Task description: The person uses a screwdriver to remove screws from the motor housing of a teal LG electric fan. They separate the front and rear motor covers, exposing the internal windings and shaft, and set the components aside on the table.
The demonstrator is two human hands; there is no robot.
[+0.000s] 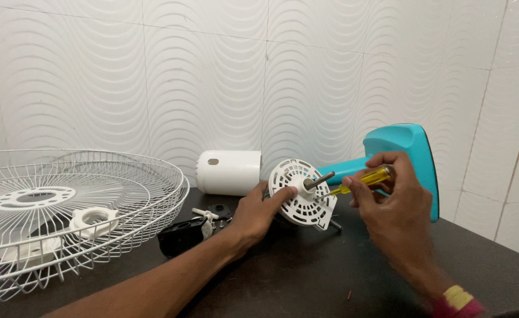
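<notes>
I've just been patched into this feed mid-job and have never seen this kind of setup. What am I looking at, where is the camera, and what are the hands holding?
There is one picture, taken from a camera worn on a person's head, looking down at their own two bare hands over a dark table against a white tiled wall. A table fan lies there in pieces. The left hand steadies the white slotted motor plate, which has a metal shaft sticking out of its middle. The right hand holds a yellow-handled screwdriver, its tip at the plate. Behind stands the fan's turquoise base. Further left lie a white motor cover, a black part, and a white wire grille with a white ring nut resting in it.
</notes>
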